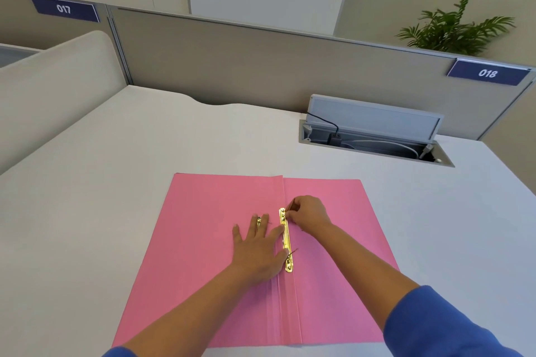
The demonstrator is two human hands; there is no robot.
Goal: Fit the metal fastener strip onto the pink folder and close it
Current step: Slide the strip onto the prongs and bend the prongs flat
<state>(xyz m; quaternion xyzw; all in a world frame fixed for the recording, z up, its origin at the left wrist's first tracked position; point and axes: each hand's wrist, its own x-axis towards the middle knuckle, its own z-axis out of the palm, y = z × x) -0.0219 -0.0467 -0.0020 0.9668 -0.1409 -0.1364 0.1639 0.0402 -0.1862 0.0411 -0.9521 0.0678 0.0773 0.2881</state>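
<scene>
pressing my left hand (258,252) flat on the left leaf of the open folder (203,240), i keep my fingers spread wide, holding nothing; the forefinger and thumb tips touch the left edge of the strip (285,240). there is a ring (259,220) on one finger. the strip is gold-coloured metal and lies lengthwise along the folder's centre crease, about midway up the spine. a thin prong (293,252) sticks up at a slant near its lower end.

my right hand (307,214) is curled at the strip's upper end, fingertips pinched narrow on another thin prong (291,203) that rises beside the top hole. whether that prong passes through the hole i cannot tell. blue sleeves (441,324) cover my forearms near the bottom edge.

the folder lies open and flat on the white desk (87,197), both leaves bare, with no papers inside it.

behind and to the right, a cable box (377,139) is sunk into the desk with its lid (374,117) tilted up. inside it sit a black plug (336,138) with a black lead, and a white cable (406,148) coiled along the trough.

a beige partition (261,66) runs behind the desk, bearing blue tags reading 017 (64,9) and 018 (487,73). a green plant (452,26) shows over it at right.
</scene>
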